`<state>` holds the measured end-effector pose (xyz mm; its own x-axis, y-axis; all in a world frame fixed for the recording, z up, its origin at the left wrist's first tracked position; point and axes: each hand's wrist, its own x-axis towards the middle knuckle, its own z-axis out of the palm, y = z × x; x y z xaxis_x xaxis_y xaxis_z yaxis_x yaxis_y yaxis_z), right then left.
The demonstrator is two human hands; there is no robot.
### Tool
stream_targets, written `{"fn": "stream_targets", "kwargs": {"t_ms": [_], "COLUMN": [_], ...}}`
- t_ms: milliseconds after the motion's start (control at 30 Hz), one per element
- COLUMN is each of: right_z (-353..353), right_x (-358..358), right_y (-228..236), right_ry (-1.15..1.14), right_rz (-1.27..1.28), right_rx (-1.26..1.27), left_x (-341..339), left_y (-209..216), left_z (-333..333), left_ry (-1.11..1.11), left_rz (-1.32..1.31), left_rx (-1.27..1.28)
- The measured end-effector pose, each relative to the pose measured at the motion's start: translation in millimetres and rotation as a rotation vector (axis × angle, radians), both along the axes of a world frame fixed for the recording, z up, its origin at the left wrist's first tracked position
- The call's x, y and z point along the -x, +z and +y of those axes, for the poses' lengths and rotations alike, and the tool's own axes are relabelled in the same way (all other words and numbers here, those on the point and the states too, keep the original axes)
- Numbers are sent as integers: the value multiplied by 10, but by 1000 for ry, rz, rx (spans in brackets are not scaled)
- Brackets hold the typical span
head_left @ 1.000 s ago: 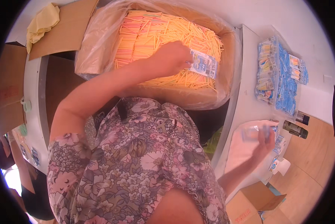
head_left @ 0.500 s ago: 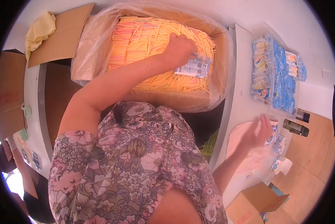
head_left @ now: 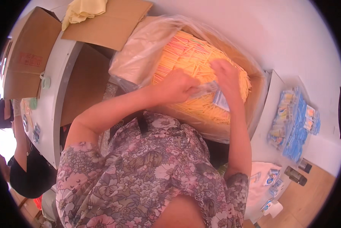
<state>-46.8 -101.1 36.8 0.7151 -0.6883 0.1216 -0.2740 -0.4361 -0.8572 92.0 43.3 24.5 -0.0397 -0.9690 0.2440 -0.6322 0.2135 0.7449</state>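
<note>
Over a large open carton (head_left: 259, 95) lined with clear plastic, my left hand (head_left: 179, 86) is closed on one end of a small clear packet (head_left: 206, 89) with blue stripes. The packet stretches toward my right hand (head_left: 227, 76), and its striped part (head_left: 220, 100) shows beside my right wrist. The fingers of my right hand are curled. What they hold, if anything, is hidden. Beneath both hands lie a great many thin yellow and pink sticks (head_left: 189, 51), neatly lined up at the left and jumbled at the right.
At right, a clear bin (head_left: 292, 121) holds blue-and-white packets. A pink cloth (head_left: 259, 178) with several small packets lies nearer me, by a dark cylinder (head_left: 296, 175). A cardboard flap (head_left: 113, 22) bears a yellow cloth (head_left: 85, 11). Another person's arm (head_left: 20, 133) shows far left.
My right hand has moved from over the pink cloth to the carton, beside my left hand and the packet. The view has turned, so the carton appears farther right and lower.
</note>
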Motion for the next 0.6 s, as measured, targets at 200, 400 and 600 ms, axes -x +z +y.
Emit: {"fn": "stream_targets", "kwargs": {"t_ms": [200, 400, 600], "right_z": [-112, -110, -164], "right_x": [-978, -1185, -1159], "right_y": [-533, -577, -491], "right_ry": [232, 350, 450], "right_rz": [495, 842, 936], "right_rx": [928, 1141, 1292], "left_x": [28, 156, 186], "left_y": [-109, -198, -243], "left_z": [223, 231, 192], "left_ry": [8, 101, 109], "left_rz": [-74, 54, 91], "left_rx": [-89, -97, -41]}}
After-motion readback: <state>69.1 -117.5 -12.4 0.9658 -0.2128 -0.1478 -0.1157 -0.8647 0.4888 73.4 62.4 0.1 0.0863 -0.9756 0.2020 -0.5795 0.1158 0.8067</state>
